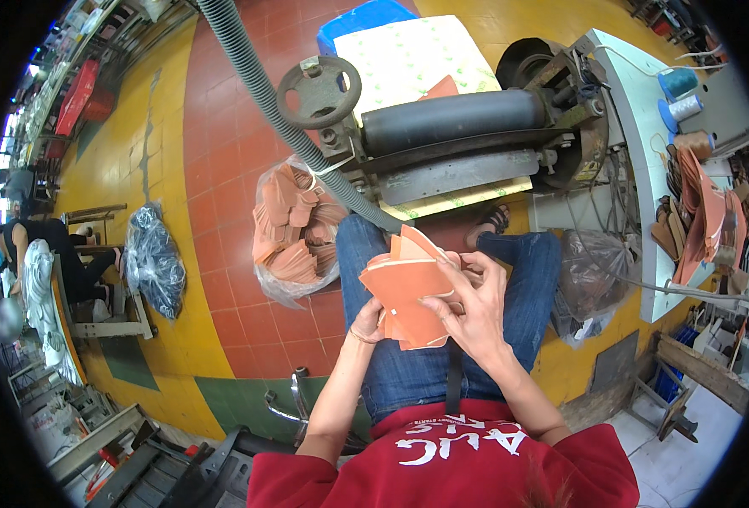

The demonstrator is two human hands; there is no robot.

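Over my lap I hold a fanned stack of orange-pink leather pieces (408, 296), flat cut shapes with pale edges. My left hand (369, 320) grips the stack's left lower edge, its thumb on top and its other fingers hidden beneath. My right hand (474, 300) closes on the right side, thumb and fingers pressing the upper pieces. Just beyond my knees stands a machine with a wide black roller (455, 121) and a metal plate (459, 176) in front of it. A single orange piece (442, 87) lies behind the roller on the pale patterned sheet (425, 55).
Left of my knee, a clear plastic bag (294, 233) holds many similar pieces. A grey ribbed hose (260, 93) slants down to the machine, beside a handwheel (319, 92). At right, a white table (637, 127) carries thread spools (681, 108) and leather pieces (700, 212). Another person (49, 245) sits far left.
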